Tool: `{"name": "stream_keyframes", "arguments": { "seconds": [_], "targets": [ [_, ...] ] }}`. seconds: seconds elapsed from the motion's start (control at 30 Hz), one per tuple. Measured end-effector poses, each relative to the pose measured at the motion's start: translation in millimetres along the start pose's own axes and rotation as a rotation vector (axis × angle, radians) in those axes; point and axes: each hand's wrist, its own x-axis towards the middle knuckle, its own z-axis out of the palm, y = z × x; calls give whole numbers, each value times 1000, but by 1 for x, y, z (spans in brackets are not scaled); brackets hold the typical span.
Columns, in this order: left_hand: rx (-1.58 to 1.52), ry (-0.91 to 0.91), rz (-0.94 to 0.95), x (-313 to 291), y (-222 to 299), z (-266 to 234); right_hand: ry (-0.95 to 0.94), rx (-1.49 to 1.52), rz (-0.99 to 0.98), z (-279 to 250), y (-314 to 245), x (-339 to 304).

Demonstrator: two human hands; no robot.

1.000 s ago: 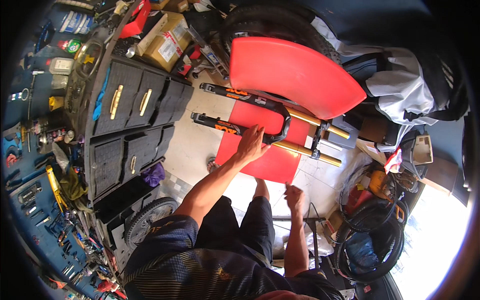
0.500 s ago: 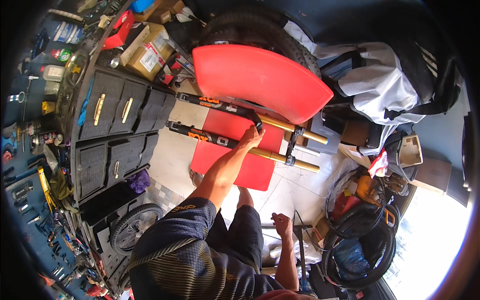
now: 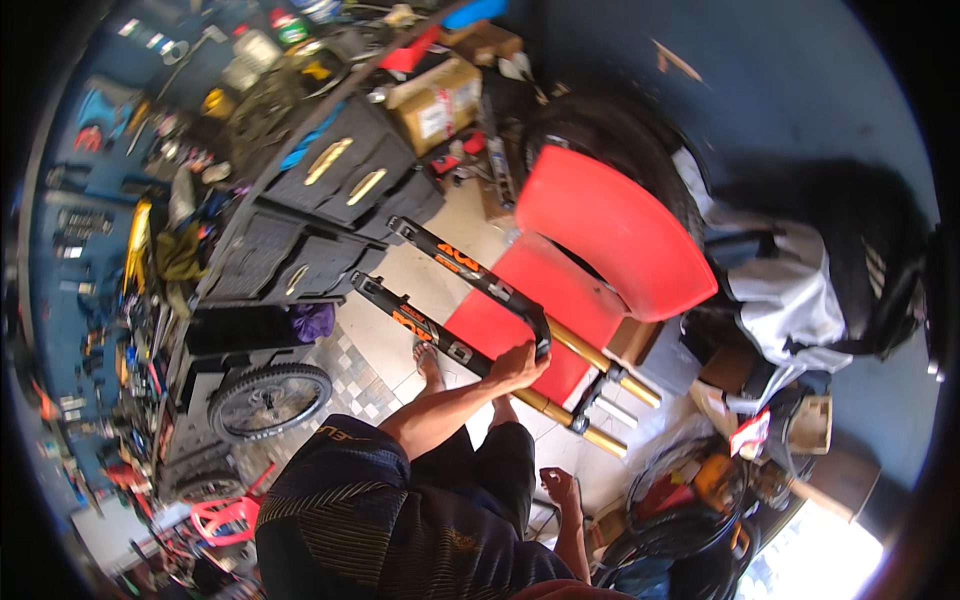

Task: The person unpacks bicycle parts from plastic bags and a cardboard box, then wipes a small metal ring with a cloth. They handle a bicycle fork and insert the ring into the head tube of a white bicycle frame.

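Observation:
My left hand (image 3: 517,367) is closed around the black arch of a bicycle suspension fork (image 3: 468,352), which it holds up in front of me. The fork has two black lower legs with orange and grey graphics, pointing to the far left. Gold stanchions run to the near right, with black clamps around them. Beneath it, from this view, lies the red seat of a chair (image 3: 577,290), partly covered by the fork. My right hand (image 3: 561,488) hangs low at my right side, its fingers loosely curled and apart, with nothing visible in them.
Dark drawers (image 3: 325,190) and a cluttered bench line the left, with tools on the blue wall. A bicycle wheel (image 3: 270,402) stands below them. White bags (image 3: 785,300) hang at the right; tyres (image 3: 690,540) and boxes are piled at the near right.
The view has turned, so the room appears rotated clockwise. My left hand still grips the fork, which now slants down to the right and covers the chair differently. My right hand stays low.

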Motion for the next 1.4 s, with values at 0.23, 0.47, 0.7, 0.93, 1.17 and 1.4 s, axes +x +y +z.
{"name": "stream_keyframes", "arguments": {
  "seconds": [0.23, 0.47, 0.7, 0.93, 1.17, 1.4],
  "targets": [
    [-173, 252, 212, -107, -75, -60, -107, -423, -149, -40, -83, 4],
    [-1005, 461, -185, -257, -104, -196, 20, -969, -782, -53, -189, 124],
    [-1316, 884, -396, -369, -213, -219, -113, -1203, -925, 96, -476, 95],
    [-1647, 1272, -515, -464, -295, -169, -392, -755, -1626, 322, -655, -2],
    [-1817, 1619, -742, -509, -315, -112, -476, -592, -1617, 524, -754, -36],
    [-1979, 1942, -847, -503, -302, -130, -79, -1215, -1713, 586, -840, 37]
  ]
}}
